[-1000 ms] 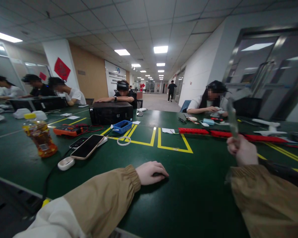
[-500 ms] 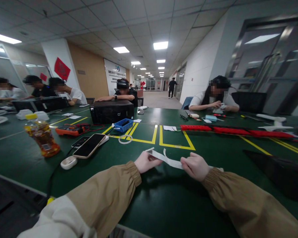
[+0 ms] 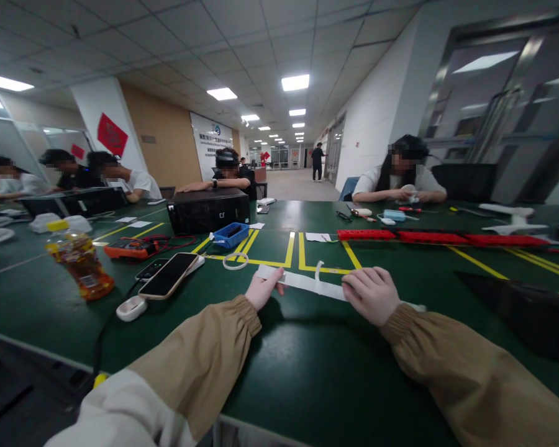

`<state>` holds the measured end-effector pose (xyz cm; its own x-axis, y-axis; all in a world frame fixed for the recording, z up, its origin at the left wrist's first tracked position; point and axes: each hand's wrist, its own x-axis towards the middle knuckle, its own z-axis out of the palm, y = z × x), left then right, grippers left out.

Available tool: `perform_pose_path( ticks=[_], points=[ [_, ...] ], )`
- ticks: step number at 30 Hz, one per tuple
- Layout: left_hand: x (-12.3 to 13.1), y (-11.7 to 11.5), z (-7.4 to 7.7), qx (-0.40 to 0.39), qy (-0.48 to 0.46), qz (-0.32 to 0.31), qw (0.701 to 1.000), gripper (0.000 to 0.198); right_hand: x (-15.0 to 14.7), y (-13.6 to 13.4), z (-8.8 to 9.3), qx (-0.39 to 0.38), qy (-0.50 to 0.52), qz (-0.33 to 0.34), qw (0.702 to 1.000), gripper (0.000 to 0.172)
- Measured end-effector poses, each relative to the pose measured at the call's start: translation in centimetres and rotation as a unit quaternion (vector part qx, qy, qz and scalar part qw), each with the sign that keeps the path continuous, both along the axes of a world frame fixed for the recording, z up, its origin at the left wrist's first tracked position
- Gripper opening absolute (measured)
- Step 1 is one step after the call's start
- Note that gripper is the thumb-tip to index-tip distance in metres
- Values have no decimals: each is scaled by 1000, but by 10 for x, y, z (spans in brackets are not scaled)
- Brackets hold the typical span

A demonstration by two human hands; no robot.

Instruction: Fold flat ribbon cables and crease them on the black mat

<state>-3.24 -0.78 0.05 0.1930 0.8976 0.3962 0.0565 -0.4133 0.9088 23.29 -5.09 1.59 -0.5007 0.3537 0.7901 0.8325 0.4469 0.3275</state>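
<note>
A white paper-like strip (image 3: 302, 282) stretches between my hands just above the green table. My left hand (image 3: 262, 289) pinches its left end between thumb and fingers, and a short piece sticks out past the thumb. At the other side my right hand (image 3: 373, 294) has its fingers closed over the strip, with the far end showing beyond the wrist near the cuff. A narrow curled piece (image 3: 319, 273) stands up from the middle of the strip. Just beyond my left hand, a white ring (image 3: 235, 261) lies flat on the table.
To the left are a phone (image 3: 168, 275), a white earbud case (image 3: 131, 308), a bottle (image 3: 81, 264) and an orange multimeter (image 3: 131, 246). Ahead stand a blue tray (image 3: 231, 234) and a black box (image 3: 209, 210). Red strips (image 3: 431, 237) lie right; people sit around.
Both hands have risen slightly, and the strip between them is now straighter. The curled piece stands higher. My right hand's fingers have shifted over the strip.
</note>
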Motion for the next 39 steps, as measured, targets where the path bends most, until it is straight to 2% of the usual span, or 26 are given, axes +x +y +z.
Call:
perform_pose_path(
  ticks=[1, 3, 6, 8, 10, 14, 17, 21, 23, 25, 27, 31, 36, 39],
  points=[
    [1, 0, 0, -12, -27, 21, 999, 43, -1, -2, 0, 4, 9, 10, 1000, 17],
    [2, 1, 1, -28, -80, 72, 994, 43, -6, -5, -1, -14, -9, 72, 997, 16],
    [-2, 2, 5, -32, -131, 133, 982, 45, -18, -9, -8, -122, -71, 157, 977, 19],
    [-5, 2, 7, -27, -143, 154, 977, 45, -26, -10, -13, -223, -68, 166, 958, 21],
    [-6, 3, 8, -26, -151, 163, 975, 44, -30, -8, -19, -305, -25, 157, 939, 25],
    [-5, 4, 7, -30, -163, 171, 971, 41, -24, 5, -30, -391, 130, 132, 901, 40],
    [-3, 4, 5, -28, -161, 166, 972, 39, -18, 14, -34, -420, 289, 123, 851, 51],
    [0, 4, 0, -47, -131, 135, 981, 40, -14, 18, -30, -409, 500, 120, 754, 56],
    [1, 4, -3, -54, -111, 122, 985, 42, -12, 18, -27, -400, 574, 114, 705, 58],
    [1, 4, -4, -50, -103, 114, 987, 44, -8, 20, -27, -383, 628, 94, 671, 56],
    [1, 4, -3, -40, -116, 102, 987, 44, -5, 21, -28, -357, 651, 63, 667, 51],
    [0, 7, -1, -54, -159, 75, 983, 49, 0, 24, -32, -329, 631, 44, 701, 50],
    [-6, 13, 0, -194, -160, 34, 967, 76, 1, 23, -31, -306, 635, 44, 708, 52],
    [-10, 17, 1, -234, -177, 29, 955, 82, 1, 22, -30, -304, 639, 39, 705, 51]
  ],
)
